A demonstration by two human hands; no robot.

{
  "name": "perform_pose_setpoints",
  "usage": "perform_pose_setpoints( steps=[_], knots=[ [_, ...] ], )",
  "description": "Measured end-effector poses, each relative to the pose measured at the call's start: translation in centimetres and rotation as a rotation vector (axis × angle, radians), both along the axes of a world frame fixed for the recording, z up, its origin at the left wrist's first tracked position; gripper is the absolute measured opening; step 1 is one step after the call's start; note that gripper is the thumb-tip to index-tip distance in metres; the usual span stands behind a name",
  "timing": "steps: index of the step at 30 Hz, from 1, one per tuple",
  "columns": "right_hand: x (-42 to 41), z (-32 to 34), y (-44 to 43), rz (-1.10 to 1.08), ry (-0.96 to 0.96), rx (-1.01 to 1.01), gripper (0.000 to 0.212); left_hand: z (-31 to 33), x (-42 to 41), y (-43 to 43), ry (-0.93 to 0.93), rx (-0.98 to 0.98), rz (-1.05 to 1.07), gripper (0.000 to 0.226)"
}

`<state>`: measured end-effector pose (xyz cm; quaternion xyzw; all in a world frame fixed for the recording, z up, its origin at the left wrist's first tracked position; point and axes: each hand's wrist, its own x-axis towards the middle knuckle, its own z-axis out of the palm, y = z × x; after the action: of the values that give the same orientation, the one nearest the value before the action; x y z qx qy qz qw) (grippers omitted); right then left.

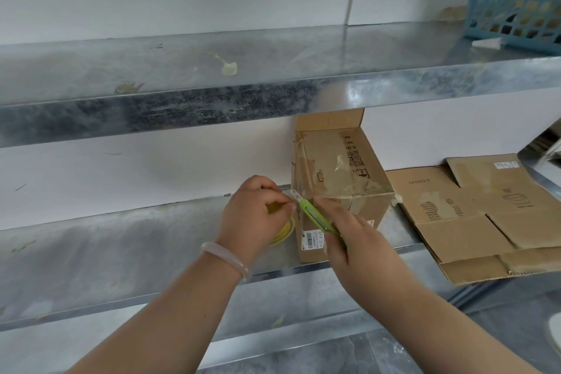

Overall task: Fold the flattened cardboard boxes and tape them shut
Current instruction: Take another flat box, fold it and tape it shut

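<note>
A folded cardboard box (340,179) stands on the metal shelf (121,240), its top covered with clear tape and a back flap raised. My left hand (258,215) grips a yellowish tape roll (285,232) at the box's left edge. A strip of clear tape stretches from the roll onto the box. My right hand (355,240) holds a green utility knife (315,215), whose tip meets the tape at the box's top left corner. Flattened cardboard boxes (473,215) lie on the shelf to the right.
An upper metal shelf (212,79) hangs over the box, close above its raised flap. A blue plastic basket (516,6) sits on it at the far right. A white wall stands behind. The grey floor shows below.
</note>
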<state>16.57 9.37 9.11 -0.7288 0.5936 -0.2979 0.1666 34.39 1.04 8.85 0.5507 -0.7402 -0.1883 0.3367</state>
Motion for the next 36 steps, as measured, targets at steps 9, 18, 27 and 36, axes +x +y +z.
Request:
perform_pose_setpoints(
  steps=[9,18,27,36],
  knots=[
    [1.4,0.0,-0.2,-0.053,0.319,0.047,0.062,-0.1,-0.2,0.6,0.001,-0.069,0.027,0.011],
    [1.4,0.2,-1.2,-0.064,0.438,0.095,0.067,0.2,-0.9,0.6,-0.051,-0.086,0.078,0.013],
    [1.1,-1.0,-2.4,-0.04,0.411,0.083,0.064,-1.3,-1.1,1.6,-0.024,-0.107,0.039,0.012],
    [-1.6,-1.5,0.5,0.176,0.235,-0.25,0.038,-4.6,1.8,-1.1,-0.122,-0.034,0.241,0.009]
  ],
)
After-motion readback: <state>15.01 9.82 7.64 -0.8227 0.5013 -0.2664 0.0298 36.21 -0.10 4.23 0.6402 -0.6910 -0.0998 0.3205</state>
